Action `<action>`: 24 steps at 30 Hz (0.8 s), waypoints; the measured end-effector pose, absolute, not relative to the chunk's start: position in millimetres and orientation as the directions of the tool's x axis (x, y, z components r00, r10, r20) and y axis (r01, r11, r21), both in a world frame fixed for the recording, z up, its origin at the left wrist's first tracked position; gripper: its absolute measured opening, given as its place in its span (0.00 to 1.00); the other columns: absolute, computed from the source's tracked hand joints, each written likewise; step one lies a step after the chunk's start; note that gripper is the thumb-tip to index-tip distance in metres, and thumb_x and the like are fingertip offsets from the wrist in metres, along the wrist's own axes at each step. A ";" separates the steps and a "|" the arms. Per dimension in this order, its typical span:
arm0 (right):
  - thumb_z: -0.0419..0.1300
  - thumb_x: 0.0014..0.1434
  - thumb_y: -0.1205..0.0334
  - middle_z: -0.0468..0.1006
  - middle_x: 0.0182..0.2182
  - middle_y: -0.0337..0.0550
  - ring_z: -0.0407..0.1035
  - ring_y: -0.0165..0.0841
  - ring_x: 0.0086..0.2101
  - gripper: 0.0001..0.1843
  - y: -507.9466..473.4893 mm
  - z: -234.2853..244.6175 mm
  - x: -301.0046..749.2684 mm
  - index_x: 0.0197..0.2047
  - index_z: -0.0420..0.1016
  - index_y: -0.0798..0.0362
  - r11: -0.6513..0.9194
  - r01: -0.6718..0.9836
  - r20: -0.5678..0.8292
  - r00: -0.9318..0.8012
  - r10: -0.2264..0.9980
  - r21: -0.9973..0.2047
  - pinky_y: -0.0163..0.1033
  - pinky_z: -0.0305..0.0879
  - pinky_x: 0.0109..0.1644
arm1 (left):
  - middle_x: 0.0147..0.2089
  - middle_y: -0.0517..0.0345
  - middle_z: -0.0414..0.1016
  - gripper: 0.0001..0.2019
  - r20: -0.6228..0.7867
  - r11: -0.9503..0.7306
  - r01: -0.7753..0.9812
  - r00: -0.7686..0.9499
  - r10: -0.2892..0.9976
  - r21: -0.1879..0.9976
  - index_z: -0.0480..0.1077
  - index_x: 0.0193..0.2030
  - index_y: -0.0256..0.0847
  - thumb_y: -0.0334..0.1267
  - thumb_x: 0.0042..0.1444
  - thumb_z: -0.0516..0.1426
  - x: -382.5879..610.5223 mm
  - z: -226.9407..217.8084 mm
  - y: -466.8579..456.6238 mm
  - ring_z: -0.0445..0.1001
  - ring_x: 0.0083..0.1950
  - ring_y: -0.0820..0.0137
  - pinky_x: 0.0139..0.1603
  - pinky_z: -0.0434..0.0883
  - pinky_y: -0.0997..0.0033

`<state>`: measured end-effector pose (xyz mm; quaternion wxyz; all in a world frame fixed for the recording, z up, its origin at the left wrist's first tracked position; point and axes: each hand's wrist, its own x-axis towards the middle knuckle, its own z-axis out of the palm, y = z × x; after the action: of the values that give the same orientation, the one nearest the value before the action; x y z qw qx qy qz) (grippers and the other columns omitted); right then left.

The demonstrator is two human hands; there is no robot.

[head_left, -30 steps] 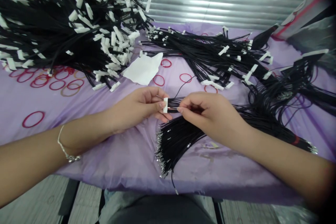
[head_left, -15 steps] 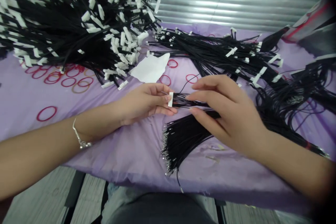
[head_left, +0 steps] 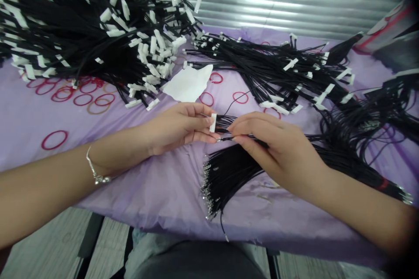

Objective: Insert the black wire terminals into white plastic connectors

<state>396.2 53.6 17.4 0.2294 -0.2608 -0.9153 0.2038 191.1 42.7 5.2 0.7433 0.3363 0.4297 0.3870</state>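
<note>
Pinching a white connector (head_left: 213,123), the left hand (head_left: 183,126) steadies it while the right hand (head_left: 273,139) pinches a black wire (head_left: 226,139) alongside. Fitting seems in hand; next wants careful aligning.

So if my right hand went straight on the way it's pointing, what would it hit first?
Probably the white connector pinched in your left hand; your right hand aims towards it, along the black wires. Depth is unclear, so it might meet the left fingertips first.

The connector (head_left: 213,123) is white, its wires (head_left: 225,119) black
</note>
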 end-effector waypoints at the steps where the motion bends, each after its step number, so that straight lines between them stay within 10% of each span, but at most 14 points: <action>1: 0.50 0.62 0.68 0.74 0.38 0.43 0.68 0.31 0.39 0.07 53.0 18.6 396.2 0.38 0.68 0.52 0.771 0.392 0.308 -0.752 0.583 -0.502 0.37 0.64 0.44 | 0.29 0.58 0.73 0.06 -0.381 0.475 -0.272 0.335 0.862 0.837 0.67 0.36 0.32 0.20 0.56 0.52 191.3 5.6 42.5 0.77 0.30 0.75 0.35 0.74 0.78; 8: 0.52 0.58 0.68 0.68 0.23 0.35 0.60 0.25 0.24 0.06 49.4 22.2 392.7 0.29 0.65 0.53 0.619 0.522 0.163 -0.673 0.722 -0.587 0.32 0.55 0.27 | 0.32 0.54 0.75 0.07 -0.400 0.486 -0.214 0.346 0.849 0.847 0.68 0.38 0.30 0.20 0.58 0.50 192.6 9.8 41.7 0.76 0.28 0.75 0.33 0.74 0.78; 24: 0.53 0.57 0.67 0.66 0.18 0.33 0.56 0.24 0.19 0.08 54.3 23.3 389.5 0.26 0.66 0.53 0.527 0.601 0.080 -0.611 0.788 -0.600 0.32 0.51 0.23 | 0.29 0.58 0.74 0.05 -0.362 0.443 -0.177 0.358 0.861 0.879 0.67 0.35 0.32 0.22 0.58 0.52 193.1 8.8 39.9 0.78 0.30 0.74 0.34 0.74 0.79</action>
<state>389.5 54.3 23.3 0.1737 -0.4056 -0.8563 0.2683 193.1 39.9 8.8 0.7266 0.3886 0.4399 0.3572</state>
